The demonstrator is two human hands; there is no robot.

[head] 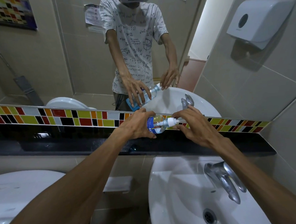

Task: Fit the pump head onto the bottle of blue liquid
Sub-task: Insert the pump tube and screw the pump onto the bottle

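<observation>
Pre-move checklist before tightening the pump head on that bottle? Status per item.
1. Bottle held: ok, left hand wraps its body, bottle tilted on its side above the black ledge.
2. Pump head at the neck: ok, white collar sits at the bottle mouth.
3. Right hand on pump head: ok, fingertips around the collar.
4. Threads seated or tight: cannot tell, fingers hide the joint.
5. Dip tube inside bottle: ok, visible through the clear wall.
6. Spill risk: cannot tell; blue liquid level unclear here.

Bottle above ledge, btwn hands; sink below, w/ tap.
</observation>
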